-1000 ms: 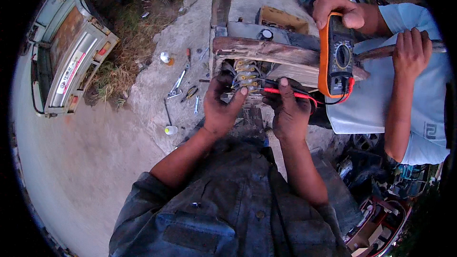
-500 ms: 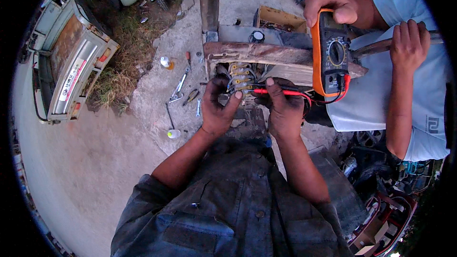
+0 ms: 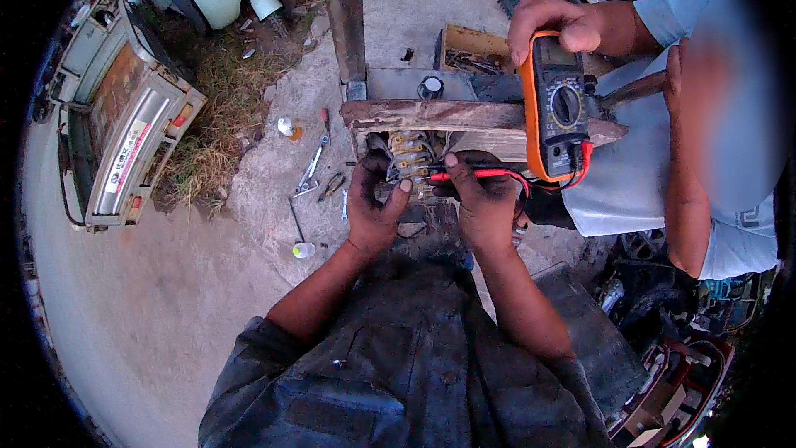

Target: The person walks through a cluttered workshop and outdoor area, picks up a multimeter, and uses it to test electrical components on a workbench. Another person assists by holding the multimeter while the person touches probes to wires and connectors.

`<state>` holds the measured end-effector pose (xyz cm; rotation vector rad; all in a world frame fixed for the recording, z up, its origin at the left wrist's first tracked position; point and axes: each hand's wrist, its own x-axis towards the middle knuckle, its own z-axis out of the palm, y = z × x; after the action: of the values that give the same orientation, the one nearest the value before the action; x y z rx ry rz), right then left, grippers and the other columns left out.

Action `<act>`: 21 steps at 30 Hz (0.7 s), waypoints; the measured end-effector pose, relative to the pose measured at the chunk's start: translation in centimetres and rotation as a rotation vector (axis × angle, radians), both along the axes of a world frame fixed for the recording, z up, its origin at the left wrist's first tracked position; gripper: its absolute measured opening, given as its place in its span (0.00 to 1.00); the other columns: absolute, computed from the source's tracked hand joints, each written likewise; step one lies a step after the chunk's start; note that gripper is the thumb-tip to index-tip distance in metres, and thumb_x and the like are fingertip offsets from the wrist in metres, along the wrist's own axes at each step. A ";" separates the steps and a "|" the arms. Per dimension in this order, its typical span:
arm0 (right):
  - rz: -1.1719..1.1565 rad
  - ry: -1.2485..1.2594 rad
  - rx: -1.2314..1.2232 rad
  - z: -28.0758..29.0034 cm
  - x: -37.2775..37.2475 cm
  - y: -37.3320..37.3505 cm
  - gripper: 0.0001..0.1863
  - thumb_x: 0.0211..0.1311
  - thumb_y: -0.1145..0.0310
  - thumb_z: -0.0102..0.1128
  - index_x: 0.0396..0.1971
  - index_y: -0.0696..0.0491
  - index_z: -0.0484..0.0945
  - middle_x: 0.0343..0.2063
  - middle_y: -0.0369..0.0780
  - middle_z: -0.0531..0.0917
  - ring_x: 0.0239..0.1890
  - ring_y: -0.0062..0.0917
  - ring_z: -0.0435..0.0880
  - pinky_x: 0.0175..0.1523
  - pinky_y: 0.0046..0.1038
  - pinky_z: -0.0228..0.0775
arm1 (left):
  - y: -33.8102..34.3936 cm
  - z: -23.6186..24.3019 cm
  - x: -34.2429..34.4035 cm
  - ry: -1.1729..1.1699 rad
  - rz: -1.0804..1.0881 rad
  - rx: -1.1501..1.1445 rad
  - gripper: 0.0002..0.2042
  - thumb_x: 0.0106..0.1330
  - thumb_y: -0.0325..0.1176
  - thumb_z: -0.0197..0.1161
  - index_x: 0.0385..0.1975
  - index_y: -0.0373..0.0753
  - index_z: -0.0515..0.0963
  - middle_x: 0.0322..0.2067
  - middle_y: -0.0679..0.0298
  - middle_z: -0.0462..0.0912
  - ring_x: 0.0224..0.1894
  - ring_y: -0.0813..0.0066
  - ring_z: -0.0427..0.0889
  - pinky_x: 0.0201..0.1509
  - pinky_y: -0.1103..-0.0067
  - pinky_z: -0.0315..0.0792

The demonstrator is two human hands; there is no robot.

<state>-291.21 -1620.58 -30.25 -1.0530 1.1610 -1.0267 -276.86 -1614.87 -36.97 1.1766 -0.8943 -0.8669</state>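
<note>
A terminal block (image 3: 410,149) with yellow terminals and grey wires sits beneath the edge of a weathered board. My left hand (image 3: 376,211) is curled round its lower left side, thumb at the lowest terminal; the fingertips are partly hidden among wires. From the right, my right hand (image 3: 483,207) pinches a red test probe (image 3: 481,172) and a black test probe (image 3: 439,167), tips at the lower terminals. Their leads run to an orange and black multimeter (image 3: 557,108), held up by a co-worker's hand (image 3: 554,23). The meter's screen is unreadable.
An upright post (image 3: 344,17) rises behind the weathered board (image 3: 489,116). Wrenches (image 3: 312,162), pliers (image 3: 332,186) and small bottles (image 3: 303,250) lie on the concrete at left. A wooden tool box (image 3: 477,43) stands beyond. Vehicle parts crowd the lower right.
The whole view has shifted slightly, with the board and meter now a little lower and further left. Both my hands keep their holds; the probes stay at the terminals.
</note>
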 end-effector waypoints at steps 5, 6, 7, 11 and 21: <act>0.004 0.085 -0.048 0.4 0.3 0.2 0.09 0.59 0.69 0.65 0.34 0.59 0.78 0.29 0.36 0.82 0.31 0.18 0.79 0.36 0.23 0.72 | -0.1 -0.9 -0.2 -0.070 0.092 -0.025 0.19 0.59 0.29 0.64 0.47 0.33 0.66 0.42 0.61 0.72 0.47 0.73 0.71 0.53 0.76 0.67; -0.004 0.124 -0.061 0.1 0.2 0.3 0.08 0.60 0.71 0.64 0.33 0.58 0.77 0.26 0.35 0.81 0.28 0.16 0.79 0.32 0.21 0.73 | -0.1 -0.9 -0.4 -0.039 0.099 -0.037 0.19 0.59 0.29 0.64 0.47 0.33 0.66 0.42 0.61 0.71 0.47 0.73 0.71 0.54 0.75 0.66; -0.012 0.058 -0.113 -0.3 0.5 0.2 0.07 0.60 0.71 0.65 0.32 0.58 0.78 0.27 0.34 0.81 0.29 0.15 0.78 0.34 0.20 0.72 | -0.1 -1.0 -0.6 -0.008 0.105 -0.048 0.19 0.59 0.29 0.64 0.48 0.33 0.65 0.43 0.61 0.71 0.48 0.73 0.71 0.54 0.75 0.66; 0.067 0.021 -0.118 0.2 0.0 0.0 0.06 0.61 0.72 0.63 0.33 0.58 0.77 0.27 0.35 0.81 0.30 0.16 0.79 0.36 0.21 0.73 | -0.1 -1.5 -0.7 -0.018 0.090 -0.041 0.19 0.60 0.28 0.63 0.49 0.34 0.65 0.44 0.61 0.71 0.49 0.73 0.70 0.56 0.75 0.64; 0.043 0.031 -0.157 0.0 0.2 0.0 0.04 0.61 0.75 0.62 0.32 0.59 0.77 0.29 0.35 0.81 0.32 0.15 0.78 0.39 0.21 0.71 | 0.0 -1.7 -0.3 0.009 0.033 -0.051 0.21 0.60 0.32 0.64 0.50 0.33 0.65 0.45 0.61 0.71 0.49 0.72 0.70 0.57 0.75 0.63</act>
<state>-290.97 -1620.56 -30.26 -1.2158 1.0911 -1.0842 -277.17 -1614.88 -38.63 1.1395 -0.8828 -0.8180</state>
